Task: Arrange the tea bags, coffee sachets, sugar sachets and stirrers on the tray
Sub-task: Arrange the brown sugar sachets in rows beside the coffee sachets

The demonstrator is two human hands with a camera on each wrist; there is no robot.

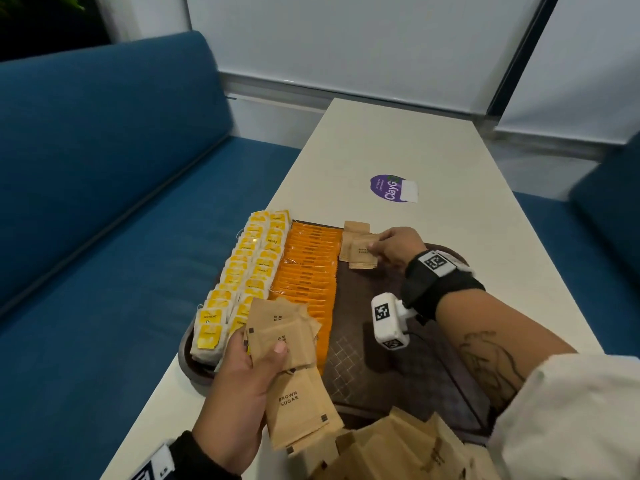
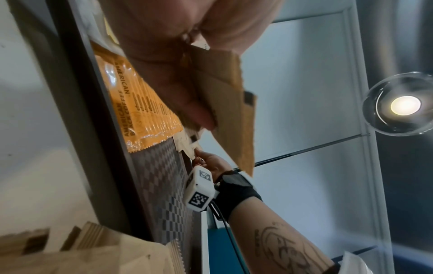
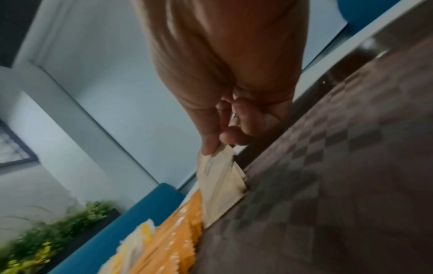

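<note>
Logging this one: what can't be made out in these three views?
- Stirrers: none visible in any view.
- Loose sugar sachets: cut off by the head view's bottom edge, count unclear.
- Tea bags: near ones hidden behind the stack held by the left hand; blurred in right wrist view.
- Sachet pinched by the right hand: print blurred.
- Tray: near edge covered by sachets.

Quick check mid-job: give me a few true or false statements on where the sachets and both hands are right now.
1. The left hand holds a stack of brown sugar sachets. True.
2. The right hand is empty. False: it pinches a brown sugar sachet at the tray's far end.
3. The orange coffee sachets lie right of the yellow tea bags. True.
4. The tray is full. False: its right part is bare.
</note>
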